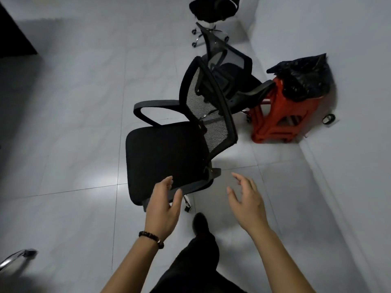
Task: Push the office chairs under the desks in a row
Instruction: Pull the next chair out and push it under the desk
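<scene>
Mesh-backed chair (213,123) w/ padded black seat (160,153) stood on glossy tiles (63,144) near red plastic stools (268,127); left hand (164,208), fingers loosely spread, perhaps touched its armrest (198,186), right hand (246,201) splayed, holding nothing.

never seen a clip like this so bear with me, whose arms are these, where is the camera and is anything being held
No machine here: a person wears one camera on the head, looking down, so both arms are their own. The left hand, with a bead bracelet, reaches to the near edge of the closest office chair; it is spread open, not closed round anything, and contact is unclear. The right hand is open in the air, holding nothing. On the grey tiled floor, a second chair, a third chair and red stools topped by a black bag stand farther off.
</scene>
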`<state>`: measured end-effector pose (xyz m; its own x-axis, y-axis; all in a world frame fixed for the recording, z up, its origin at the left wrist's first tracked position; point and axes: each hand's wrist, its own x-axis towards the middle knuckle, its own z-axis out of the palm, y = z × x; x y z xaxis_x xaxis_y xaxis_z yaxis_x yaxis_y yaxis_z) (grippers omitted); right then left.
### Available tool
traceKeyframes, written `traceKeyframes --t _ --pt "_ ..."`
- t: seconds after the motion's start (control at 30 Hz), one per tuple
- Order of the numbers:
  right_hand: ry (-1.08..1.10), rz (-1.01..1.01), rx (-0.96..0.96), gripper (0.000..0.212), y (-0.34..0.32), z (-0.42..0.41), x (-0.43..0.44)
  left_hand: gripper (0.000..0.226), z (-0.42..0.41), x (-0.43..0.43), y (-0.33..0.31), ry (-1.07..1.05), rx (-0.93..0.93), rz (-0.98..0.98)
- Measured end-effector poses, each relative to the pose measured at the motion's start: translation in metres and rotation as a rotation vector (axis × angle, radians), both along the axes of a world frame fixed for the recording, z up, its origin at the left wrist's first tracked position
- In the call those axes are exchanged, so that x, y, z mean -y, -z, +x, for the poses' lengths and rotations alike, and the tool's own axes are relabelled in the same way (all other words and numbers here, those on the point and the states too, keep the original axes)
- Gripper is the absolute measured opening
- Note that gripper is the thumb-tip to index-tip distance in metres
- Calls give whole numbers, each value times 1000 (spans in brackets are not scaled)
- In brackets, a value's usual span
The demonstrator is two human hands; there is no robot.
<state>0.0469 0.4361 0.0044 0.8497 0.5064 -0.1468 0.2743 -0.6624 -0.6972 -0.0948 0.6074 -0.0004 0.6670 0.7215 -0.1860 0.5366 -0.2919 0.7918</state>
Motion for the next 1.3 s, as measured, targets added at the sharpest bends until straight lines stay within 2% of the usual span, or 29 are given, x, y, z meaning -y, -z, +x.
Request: traceKeyframes --t 0.1,0.27,0.37,0.5,0.63,0.77,0.87,1.03,1.13,1.3 --pt "-61 -32 45 42 -12 74 -22 47 70 -17 -6 -8 14 -6" --pt "-79 -6 127 41 -49 179 -67 47 163 -44 -37 29 47 69" --pt "-163 49 180 39 -62 234 -103 46 205 -57 -45 36 44 116" --pt "-393 115 205 37 -54 300 -167 45 251 -63 -39 -64 12 139" --pt "-801 124 282 43 -37 349 -238 42 283 -51 -30 -332 -33 138" --pt "-1262 10 347 63 -24 381 -289 42 309 -19 -30 -681 -187 99" --pt "-1476 -105 411 71 -17 402 -299 48 332 14 -33 -898 -319 50" --pt "-1558 -82 530 70 -16 407 -290 64 369 58 -23 -1079 -590 184" --pt "-1589 -81 599 71 -11 405 -281 58 371 64 -8 -1178 -755 309" --pt "-1654 -2 542 69 -8 385 -285 51 326 37 1 -1231 -924 516"
